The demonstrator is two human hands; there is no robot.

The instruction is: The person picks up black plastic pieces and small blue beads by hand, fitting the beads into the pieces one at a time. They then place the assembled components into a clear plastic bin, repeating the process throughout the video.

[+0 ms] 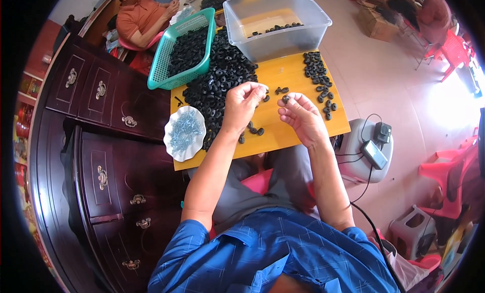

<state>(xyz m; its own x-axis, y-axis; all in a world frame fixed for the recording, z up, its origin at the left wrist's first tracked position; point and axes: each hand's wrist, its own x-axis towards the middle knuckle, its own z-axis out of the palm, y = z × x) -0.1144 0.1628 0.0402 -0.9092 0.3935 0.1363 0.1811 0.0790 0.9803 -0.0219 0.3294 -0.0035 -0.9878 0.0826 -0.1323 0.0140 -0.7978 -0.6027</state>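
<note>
My left hand [241, 107] is over the near edge of a large heap of small black plastic parts [222, 65]. Its thumb and forefinger are pinched together, and whatever they hold is too small to make out. To its right, my right hand [304, 120] grips a small black plastic part [285, 99] between thumb and fingertips. The two hands are a short gap apart above the yellow tabletop [280, 136]. A few loose black parts [283, 90] lie just beyond and between them. Left of my left forearm, a white wavy-rimmed dish [170, 150] holds many thin, pale bluish pieces.
A green basket [154, 83] full of black parts and a clear plastic bin [283, 42] stand at the far side. More black parts [314, 68] line the right edge. Dark drawers [101, 116] flank the left. A cabled device [374, 154] sits on a grey stool.
</note>
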